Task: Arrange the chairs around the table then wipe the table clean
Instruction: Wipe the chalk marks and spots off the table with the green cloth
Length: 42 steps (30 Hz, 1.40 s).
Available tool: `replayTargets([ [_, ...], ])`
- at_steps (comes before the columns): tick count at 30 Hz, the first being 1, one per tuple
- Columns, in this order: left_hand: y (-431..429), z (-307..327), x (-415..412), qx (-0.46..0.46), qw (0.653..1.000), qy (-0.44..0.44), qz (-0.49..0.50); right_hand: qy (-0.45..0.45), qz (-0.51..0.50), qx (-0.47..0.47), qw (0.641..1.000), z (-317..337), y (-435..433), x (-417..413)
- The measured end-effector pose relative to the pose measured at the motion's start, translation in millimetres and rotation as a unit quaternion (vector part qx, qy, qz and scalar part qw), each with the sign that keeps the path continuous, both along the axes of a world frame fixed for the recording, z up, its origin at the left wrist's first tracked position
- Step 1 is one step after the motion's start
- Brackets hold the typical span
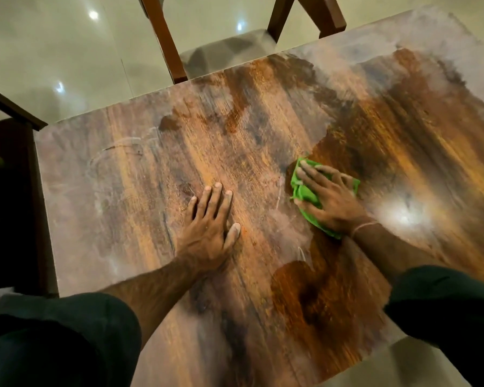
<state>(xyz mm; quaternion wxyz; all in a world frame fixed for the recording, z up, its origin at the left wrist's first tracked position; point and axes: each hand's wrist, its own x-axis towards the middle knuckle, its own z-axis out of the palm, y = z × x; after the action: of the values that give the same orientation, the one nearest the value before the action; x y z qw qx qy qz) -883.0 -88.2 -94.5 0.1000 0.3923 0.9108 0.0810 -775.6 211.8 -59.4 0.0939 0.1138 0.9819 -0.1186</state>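
In the head view, the left hand lies spread flat on the dusty wooden bench while the right hand, fingers splayed, presses a green cloth onto it, a chair tucked at the far edge.

Head view, steeply down, near table

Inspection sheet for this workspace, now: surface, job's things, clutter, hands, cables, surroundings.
Surface: table, wood grain; dusty haze on the left and far parts, darker wiped patches on the right and near parts.
Job's things: green cloth on table; chair at far edge.
Clutter: nothing seen.
Hands: left hand flat on table; right hand presses cloth, fingers spread.
Cables: nothing seen.
Surroundings: glossy floor.
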Motion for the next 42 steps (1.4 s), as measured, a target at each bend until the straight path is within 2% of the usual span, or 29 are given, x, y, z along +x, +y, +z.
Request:
replayTargets([
  [3, -0.2, 0.2, -0.5, -0.006, 1.0, 0.01, 0.0, 0.022, -0.173, 0.024, 0.984, -16.1, -17.6, -29.8],
  [4, -0.8, -0.1, -0.3, -0.006, 1.0, 0.014, 0.001, 0.034, -0.202, 0.027, 0.978, -19.9, -31.8, -37.0],
  [5, -0.9, -0.8, 0.1, -0.003, 1.0, 0.017, 0.003, 0.048, -0.192, 0.029, 0.98, -23.1, -42.5, -38.6],
  [8, 0.3, -1.7, 0.7, -0.001, 1.0, 0.024, 0.003, 0.061, 0.001, 0.03, 0.998, -21.5, -27.4, -20.6],
  [9, -0.1, -2.1, 1.0, -0.002, 1.0, 0.025, 0.003, 0.057, 0.033, 0.028, 0.997, -20.5, -12.0, -18.4],
  [10, 0.1, -2.2, 0.8, -0.004, 1.0, 0.025, 0.004, 0.053, 0.014, 0.028, 0.998, -19.9, -0.5, -21.9],
  [13, 0.2, -2.1, 0.4, -0.008, 1.0, 0.027, 0.002, 0.043, -0.203, 0.028, 0.978, -25.2, -8.3, -50.7],
  [14, -0.1, -2.1, 0.9, -0.005, 1.0, 0.029, 0.002, 0.047, -0.215, 0.039, 0.975, -27.0, -22.7, -58.0],
  [15, 0.1, -2.1, 1.0, -0.002, 0.999, 0.032, 0.003, 0.053, -0.174, 0.041, 0.982, -27.0, -36.0, -61.2],
  [18, 0.8, -2.8, 1.2, 0.001, 0.999, 0.039, 0.005, 0.054, 0.059, 0.021, 0.997, -23.7, -25.5, -49.5],
  [19, 0.7, -3.0, 1.3, 0.0, 0.999, 0.04, 0.004, 0.055, 0.08, 0.021, 0.995, -22.4, -11.0, -48.6],
  [20, 0.5, -3.0, 0.9, -0.001, 0.999, 0.04, 0.002, 0.056, 0.049, 0.025, 0.997, -22.8, 0.2, -51.6],
  [23, 0.2, -3.6, 0.3, -0.001, 0.999, 0.038, 0.001, 0.056, -0.198, 0.036, 0.978, -27.7, -3.1, -73.0],
  [24, -0.2, -3.4, 0.5, 0.001, 0.999, 0.038, 0.002, 0.065, -0.218, 0.041, 0.973, -28.7, -16.1, -78.7],
  [25, 0.1, -3.6, 0.1, 0.004, 0.999, 0.04, 0.003, 0.074, -0.182, 0.036, 0.98, -27.6, -28.2, -81.0],
  [28, 1.2, -3.7, 0.5, 0.013, 0.999, 0.042, 0.005, 0.082, 0.043, 0.011, 0.996, -25.7, -22.4, -67.4],
  [29, 1.4, -3.6, 0.5, 0.015, 0.999, 0.041, 0.005, 0.077, 0.06, 0.006, 0.995, -24.2, -9.3, -66.4],
  [30, 1.4, -3.1, 0.0, 0.015, 0.999, 0.04, 0.004, 0.074, 0.026, 0.004, 0.997, -25.0, 0.7, -69.6],
  [33, 0.7, -2.2, -0.7, 0.011, 0.999, 0.033, 0.004, 0.072, -0.224, 0.011, 0.972, -29.2, -4.2, -91.8],
  [34, 0.3, -1.7, -0.6, 0.009, 0.999, 0.031, 0.004, 0.07, -0.241, 0.022, 0.968, -29.9, -17.4, -98.1],
  [35, 0.5, -1.4, -0.5, 0.009, 0.999, 0.03, 0.005, 0.076, -0.203, 0.027, 0.976, -30.3, -31.5, -100.7],
  [37, 1.0, -1.5, 0.1, 0.011, 0.999, 0.034, 0.009, 0.087, -0.02, 0.016, 0.996, -33.0, -45.9, -93.8],
  [39, 1.8, -1.4, 0.6, 0.012, 0.999, 0.032, 0.011, 0.082, 0.117, -0.001, 0.99, -30.4, -30.3, -89.4],
  [40, 1.7, -1.1, 0.7, 0.01, 0.999, 0.03, 0.01, 0.083, 0.121, -0.007, 0.989, -30.9, -22.1, -92.9],
  [42, 1.9, -1.1, 0.4, 0.004, 1.0, 0.027, 0.01, 0.09, -0.007, -0.003, 0.996, -31.0, -21.3, -105.1],
])
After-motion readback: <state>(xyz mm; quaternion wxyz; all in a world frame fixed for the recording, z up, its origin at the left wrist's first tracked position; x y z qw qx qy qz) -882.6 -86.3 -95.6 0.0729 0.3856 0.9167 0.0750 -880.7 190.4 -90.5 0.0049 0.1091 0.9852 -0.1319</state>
